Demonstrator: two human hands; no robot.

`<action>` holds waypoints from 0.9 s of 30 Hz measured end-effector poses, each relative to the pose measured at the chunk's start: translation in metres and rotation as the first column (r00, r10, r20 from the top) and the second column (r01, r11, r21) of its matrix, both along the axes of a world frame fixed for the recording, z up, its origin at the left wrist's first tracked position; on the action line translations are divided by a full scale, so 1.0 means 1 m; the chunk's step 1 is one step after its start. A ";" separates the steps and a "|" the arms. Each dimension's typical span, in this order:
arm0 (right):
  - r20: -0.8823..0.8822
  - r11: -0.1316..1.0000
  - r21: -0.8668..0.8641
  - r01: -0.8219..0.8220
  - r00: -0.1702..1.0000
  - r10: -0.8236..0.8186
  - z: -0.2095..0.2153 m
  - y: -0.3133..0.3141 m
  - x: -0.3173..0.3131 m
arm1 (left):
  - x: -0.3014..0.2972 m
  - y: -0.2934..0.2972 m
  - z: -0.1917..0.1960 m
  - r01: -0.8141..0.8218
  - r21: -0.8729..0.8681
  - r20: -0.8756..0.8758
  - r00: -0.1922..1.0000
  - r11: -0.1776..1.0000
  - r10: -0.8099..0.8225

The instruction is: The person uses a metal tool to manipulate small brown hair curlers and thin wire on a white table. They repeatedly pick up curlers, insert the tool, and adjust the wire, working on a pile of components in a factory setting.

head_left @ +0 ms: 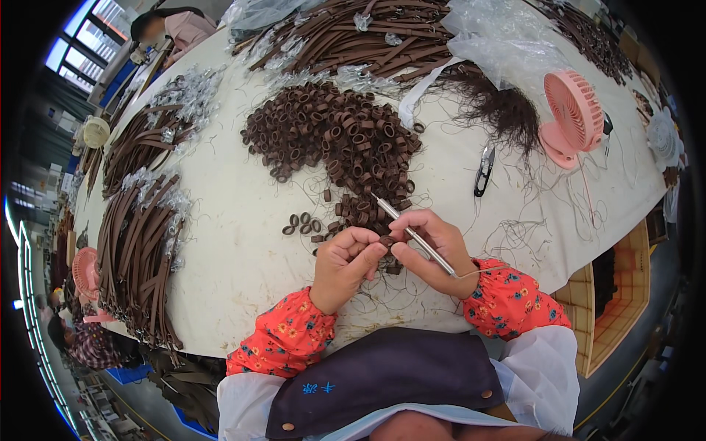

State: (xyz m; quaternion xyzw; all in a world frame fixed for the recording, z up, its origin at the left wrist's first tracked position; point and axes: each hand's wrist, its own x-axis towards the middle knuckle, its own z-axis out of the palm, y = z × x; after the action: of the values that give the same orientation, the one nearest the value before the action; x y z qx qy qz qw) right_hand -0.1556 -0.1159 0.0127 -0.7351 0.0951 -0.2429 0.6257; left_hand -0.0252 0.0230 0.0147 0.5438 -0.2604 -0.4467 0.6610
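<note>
Between the fingertips of my left hand (346, 264) is a small brown strap loop (387, 240), pinched and partly hidden. My right hand (439, 246) is closed around a slim silver pen-like tool (432, 252) with a thin tip and a cord at its rear. The tip points up and away to the left, over the loops, and the right fingers also come up against the pinched loop. Just beyond both hands spreads a large pile of brown strap loops (353, 132). Several separate loops (302, 223) lie together left of the pile's near end.
Brown strap bundles (136, 257) lie at left, with more straps (360, 37) and clear plastic (500, 44) at the back. Black-handled thread snips (483, 173), a pink fan (573, 110) and loose threads are at right. A wooden box (621, 294) stands beside the table (243, 294). Other people sit at left.
</note>
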 end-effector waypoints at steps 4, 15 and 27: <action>0.063 0.997 0.058 0.050 0.997 -0.054 0.004 0.000 0.002 | 0.003 0.000 0.000 -0.046 0.001 0.054 0.998 0.999 0.046; 0.223 0.973 0.211 -0.098 0.973 0.050 0.013 -0.015 -0.009 | 0.003 -0.002 0.001 -0.104 0.005 0.054 0.993 0.995 0.104; 0.220 0.970 0.219 -0.101 0.974 0.051 0.012 -0.016 -0.008 | 0.005 -0.001 -0.001 -0.085 -0.014 0.004 0.996 0.996 0.085</action>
State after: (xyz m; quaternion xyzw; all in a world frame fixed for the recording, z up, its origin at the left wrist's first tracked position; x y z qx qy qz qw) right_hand -0.1635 -0.1322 0.0244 -0.6310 0.0266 -0.2832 0.7217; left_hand -0.0204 0.0219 0.0139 0.5510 -0.2417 -0.4150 0.6824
